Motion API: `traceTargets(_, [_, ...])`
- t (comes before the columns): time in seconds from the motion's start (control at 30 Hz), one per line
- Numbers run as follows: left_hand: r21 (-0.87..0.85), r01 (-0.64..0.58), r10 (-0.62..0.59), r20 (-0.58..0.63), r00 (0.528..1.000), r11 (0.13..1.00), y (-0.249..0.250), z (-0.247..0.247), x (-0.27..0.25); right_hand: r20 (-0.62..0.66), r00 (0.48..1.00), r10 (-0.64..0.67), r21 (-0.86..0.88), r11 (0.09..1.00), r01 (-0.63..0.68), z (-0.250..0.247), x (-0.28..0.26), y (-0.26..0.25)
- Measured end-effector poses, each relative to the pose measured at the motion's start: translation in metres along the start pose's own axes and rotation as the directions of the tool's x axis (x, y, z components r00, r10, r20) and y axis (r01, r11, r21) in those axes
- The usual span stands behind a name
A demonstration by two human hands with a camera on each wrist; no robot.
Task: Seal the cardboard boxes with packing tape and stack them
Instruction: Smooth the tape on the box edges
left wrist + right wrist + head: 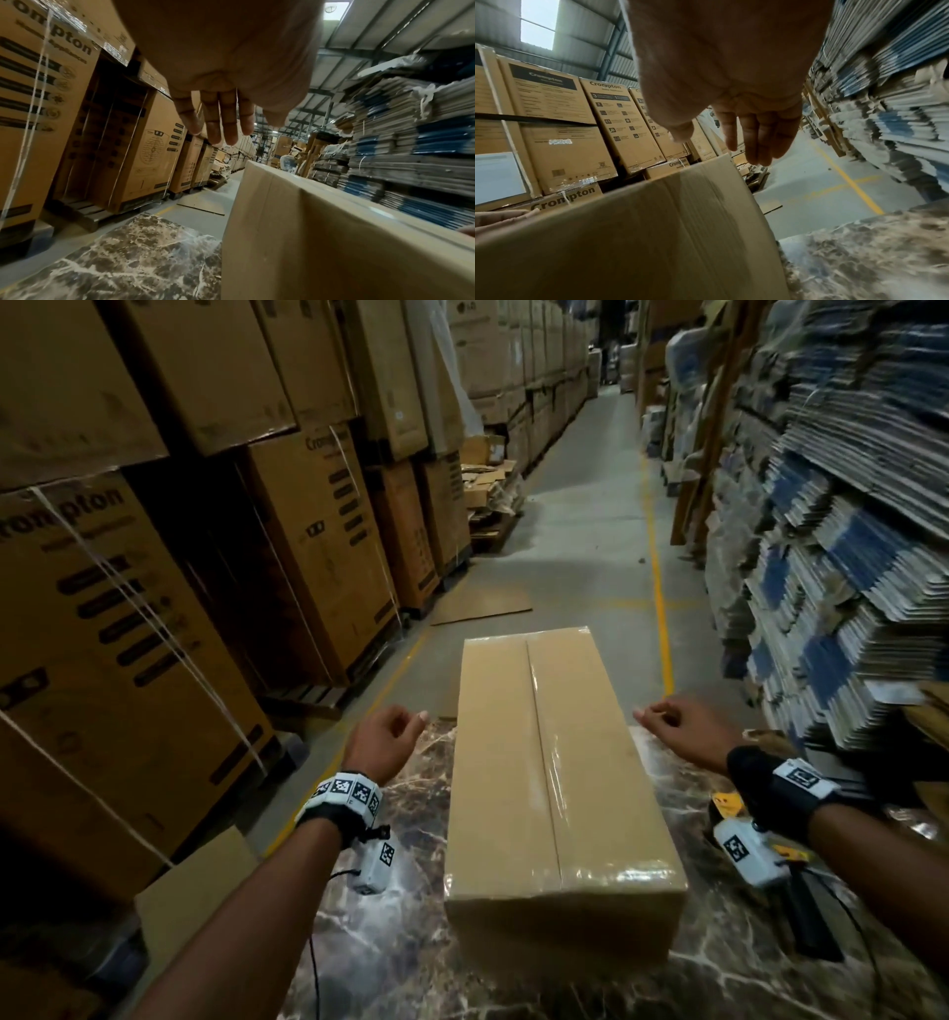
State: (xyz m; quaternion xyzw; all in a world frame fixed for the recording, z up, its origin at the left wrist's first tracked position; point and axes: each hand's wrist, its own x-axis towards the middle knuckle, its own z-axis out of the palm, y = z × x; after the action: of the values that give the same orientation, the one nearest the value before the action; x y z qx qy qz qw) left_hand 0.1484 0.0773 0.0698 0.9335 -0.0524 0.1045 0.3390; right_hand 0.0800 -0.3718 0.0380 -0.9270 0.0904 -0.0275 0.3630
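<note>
A long brown cardboard box (pixel 554 762) lies lengthwise on a marble-patterned table (pixel 400 942). Its flaps are closed, and shiny clear tape runs along the top seam and over the near end. My left hand (pixel 390 737) hovers just off the box's left side, empty, with relaxed fingers. My right hand (pixel 678 726) hovers off the right side in the same way. In the left wrist view the fingers (pixel 218 121) hang loosely above the box wall (pixel 334 243). The right wrist view shows loose fingers (pixel 757 138) over the box (pixel 641 233). A black and yellow tool (pixel 816 922), probably the tape dispenser, lies under my right forearm.
Tall stacks of printed cartons (pixel 128 608) line the left side of the aisle. Bundles of flattened cardboard (pixel 847 557) are piled high on the right. A flat cardboard sheet (pixel 482 606) lies on the floor ahead beside a yellow floor line (pixel 660 608). Another cardboard piece (pixel 195 901) leans by the table's left edge.
</note>
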Motion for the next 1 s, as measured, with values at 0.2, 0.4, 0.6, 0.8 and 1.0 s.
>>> traceTargets(0.2, [0.024,0.045,-0.047,0.082,0.996,0.999,0.006,0.033,0.044,0.144,0.979,0.145,0.018,0.989,-0.15,0.012,0.026,-0.029])
traceTargets(0.4, [0.096,0.055,-0.084,0.322,0.943,0.994,0.024,0.066,0.057,0.397,0.873,0.284,0.131,0.924,-0.36,0.024,0.046,-0.03])
traceTargets(0.6, [-0.025,0.287,-0.233,0.519,0.822,0.958,0.026,0.084,0.058,0.559,0.788,0.256,0.12,0.916,-0.383,0.027,0.04,-0.043])
traceTargets(0.8, [-0.102,0.47,-0.284,0.678,0.678,0.877,0.027,0.077,0.043,0.715,0.664,0.221,0.103,0.905,-0.412,0.034,0.035,-0.033])
traceTargets(1.0, [-0.132,0.508,-0.266,0.726,0.634,0.851,0.023,0.067,0.02,0.646,0.741,0.182,0.201,0.897,-0.395,0.033,0.007,-0.043])
